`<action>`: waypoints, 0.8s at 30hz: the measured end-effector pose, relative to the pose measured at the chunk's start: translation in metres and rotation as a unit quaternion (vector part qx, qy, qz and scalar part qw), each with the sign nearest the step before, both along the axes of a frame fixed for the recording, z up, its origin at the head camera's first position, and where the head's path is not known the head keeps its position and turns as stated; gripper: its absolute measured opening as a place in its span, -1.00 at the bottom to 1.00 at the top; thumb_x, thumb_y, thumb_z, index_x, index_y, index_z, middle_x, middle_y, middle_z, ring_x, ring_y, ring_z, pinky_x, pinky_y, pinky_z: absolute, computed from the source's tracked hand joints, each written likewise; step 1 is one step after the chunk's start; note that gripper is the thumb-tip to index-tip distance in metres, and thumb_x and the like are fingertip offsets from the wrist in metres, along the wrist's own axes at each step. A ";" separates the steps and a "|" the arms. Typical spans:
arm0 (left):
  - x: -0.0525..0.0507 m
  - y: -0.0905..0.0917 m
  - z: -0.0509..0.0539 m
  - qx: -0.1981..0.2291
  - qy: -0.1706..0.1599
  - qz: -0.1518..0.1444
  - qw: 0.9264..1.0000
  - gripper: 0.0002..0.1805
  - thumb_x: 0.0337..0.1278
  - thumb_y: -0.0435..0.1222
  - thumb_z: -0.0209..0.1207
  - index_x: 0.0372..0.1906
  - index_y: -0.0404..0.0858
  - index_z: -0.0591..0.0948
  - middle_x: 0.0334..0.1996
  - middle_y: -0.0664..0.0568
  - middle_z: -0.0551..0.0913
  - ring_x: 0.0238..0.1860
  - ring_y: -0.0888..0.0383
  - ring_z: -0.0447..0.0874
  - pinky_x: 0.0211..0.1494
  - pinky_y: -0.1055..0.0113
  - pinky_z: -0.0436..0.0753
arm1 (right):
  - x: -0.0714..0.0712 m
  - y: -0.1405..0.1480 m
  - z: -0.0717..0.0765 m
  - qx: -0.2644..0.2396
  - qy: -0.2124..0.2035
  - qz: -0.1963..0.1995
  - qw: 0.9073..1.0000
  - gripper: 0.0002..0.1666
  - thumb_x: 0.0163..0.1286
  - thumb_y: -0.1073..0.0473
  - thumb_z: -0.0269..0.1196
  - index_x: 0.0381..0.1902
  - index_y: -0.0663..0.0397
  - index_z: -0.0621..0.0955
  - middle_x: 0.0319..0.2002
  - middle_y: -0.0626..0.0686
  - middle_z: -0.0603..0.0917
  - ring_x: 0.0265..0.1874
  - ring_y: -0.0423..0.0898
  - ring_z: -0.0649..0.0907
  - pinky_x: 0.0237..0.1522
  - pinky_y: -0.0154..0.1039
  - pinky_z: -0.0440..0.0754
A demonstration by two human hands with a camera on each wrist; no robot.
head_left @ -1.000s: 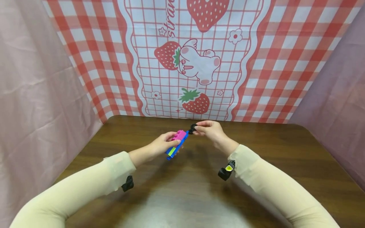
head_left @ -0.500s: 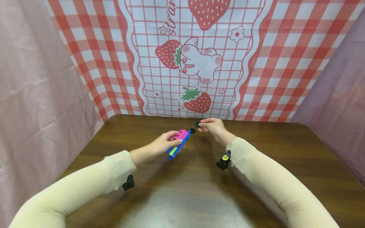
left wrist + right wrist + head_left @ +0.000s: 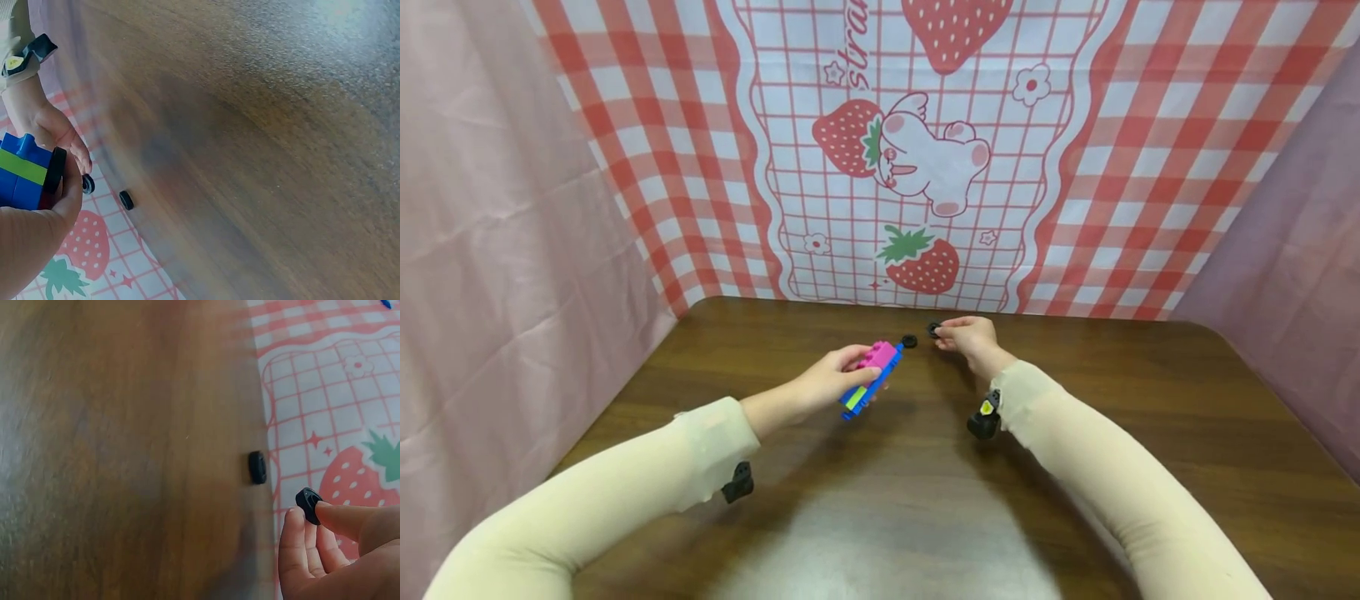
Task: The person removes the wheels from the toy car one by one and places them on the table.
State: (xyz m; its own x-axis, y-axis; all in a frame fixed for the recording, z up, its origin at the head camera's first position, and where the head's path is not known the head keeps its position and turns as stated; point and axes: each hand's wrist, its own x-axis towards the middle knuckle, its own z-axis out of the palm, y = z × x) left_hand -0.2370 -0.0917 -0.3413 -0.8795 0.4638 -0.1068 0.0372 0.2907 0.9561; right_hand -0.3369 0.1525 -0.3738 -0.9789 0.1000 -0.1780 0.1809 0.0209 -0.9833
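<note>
My left hand (image 3: 831, 379) grips a toy block vehicle (image 3: 880, 357) with pink, blue and lime green bricks, held tilted above the table. In the left wrist view, a black wheel (image 3: 56, 169) shows on the blue part of that vehicle. To the right of it, my right hand (image 3: 972, 342) pinches another black wheel (image 3: 934, 330) between thumb and fingers, apart from the vehicle. One more black wheel (image 3: 910, 341) is on the table near its back edge, between the vehicle's far end and my right hand. It stands on its tread in the right wrist view (image 3: 257, 467).
A brown wooden table (image 3: 880, 500) spans the lower view. Behind its back edge hangs a red-and-white strawberry cloth (image 3: 820, 192). Pink curtains (image 3: 512, 233) close off the left side, and more pink cloth (image 3: 1277, 225) hangs at the right.
My right hand has drawn away to the right from the vehicle's far end, carrying the pinched wheel. The wheel on the table now shows separately. My left hand has barely moved.
</note>
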 end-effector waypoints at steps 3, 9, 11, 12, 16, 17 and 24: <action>0.000 -0.001 0.000 0.004 0.004 0.001 1.000 -0.46 0.44 -0.24 0.01 0.38 -0.42 0.25 0.10 -0.43 0.56 0.01 -0.24 0.66 -0.07 0.21 0.71 | -0.004 0.002 -0.004 -0.002 0.000 -0.004 1.000 -0.68 0.25 0.51 0.23 -0.04 0.57 0.52 -0.46 0.11 0.66 -0.65 -0.22 0.67 -0.35 -0.32 0.72; -0.001 -0.002 -0.001 0.010 0.004 -0.003 1.000 -0.46 0.46 -0.26 -0.01 0.38 -0.44 0.24 0.11 -0.46 0.54 0.04 -0.31 0.62 -0.07 0.21 0.71 | -0.011 0.008 -0.014 0.022 -0.024 -0.009 0.999 -0.63 0.26 0.50 0.22 0.03 0.57 0.53 -0.38 0.16 0.69 -0.66 -0.26 0.66 -0.34 -0.34 0.71; -0.001 -0.001 -0.001 0.010 0.004 -0.004 1.000 -0.47 0.46 -0.26 -0.01 0.38 -0.43 0.24 0.10 -0.45 0.55 0.04 -0.32 0.61 -0.07 0.21 0.71 | -0.013 0.009 -0.016 0.035 -0.034 -0.011 0.999 -0.64 0.26 0.50 0.23 0.03 0.56 0.55 -0.35 0.18 0.69 -0.67 -0.26 0.65 -0.35 -0.36 0.71; -0.001 -0.001 0.000 0.010 0.004 -0.004 1.000 -0.47 0.46 -0.26 -0.01 0.38 -0.43 0.24 0.09 -0.44 0.56 0.04 -0.32 0.61 -0.08 0.21 0.71 | -0.014 0.009 -0.017 0.038 -0.035 -0.012 0.999 -0.64 0.25 0.51 0.23 0.02 0.57 0.55 -0.36 0.19 0.69 -0.67 -0.27 0.64 -0.35 -0.37 0.71; -0.002 0.000 -0.001 0.014 0.005 -0.006 1.000 -0.47 0.46 -0.26 -0.01 0.38 -0.43 0.24 0.08 -0.43 0.58 0.03 -0.32 0.62 -0.06 0.20 0.71 | -0.018 0.009 -0.019 0.063 -0.032 -0.022 0.997 -0.68 0.22 0.50 0.25 -0.05 0.56 0.59 -0.55 0.07 0.67 -0.73 -0.28 0.62 -0.43 -0.40 0.69; -0.002 0.000 -0.001 0.017 0.004 -0.008 1.000 -0.47 0.46 -0.26 -0.01 0.37 -0.44 0.24 0.08 -0.44 0.57 0.03 -0.32 0.62 -0.06 0.19 0.71 | -0.018 0.008 -0.020 0.073 -0.031 -0.024 0.997 -0.68 0.21 0.49 0.26 -0.07 0.56 0.60 -0.60 0.04 0.66 -0.74 -0.29 0.62 -0.45 -0.40 0.69; -0.001 0.002 -0.005 0.035 -0.004 -0.012 0.999 -0.51 0.45 -0.31 -0.02 0.34 -0.47 0.26 0.07 -0.52 0.54 0.04 -0.35 0.60 0.01 0.08 0.68 | -0.023 0.003 -0.021 0.120 -0.039 -0.050 0.991 -0.74 0.13 0.47 0.29 -0.18 0.48 0.66 -0.73 -0.04 0.61 -0.79 -0.30 0.61 -0.51 -0.42 0.67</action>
State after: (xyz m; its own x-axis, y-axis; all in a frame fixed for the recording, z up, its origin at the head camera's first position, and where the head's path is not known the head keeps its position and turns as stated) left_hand -0.2376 -0.0895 -0.3464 -0.8670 0.4917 -0.0808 0.0355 0.2228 0.9742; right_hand -0.3598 0.1555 -0.3947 -0.9460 0.2449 -0.2123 0.2696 0.2308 -0.9349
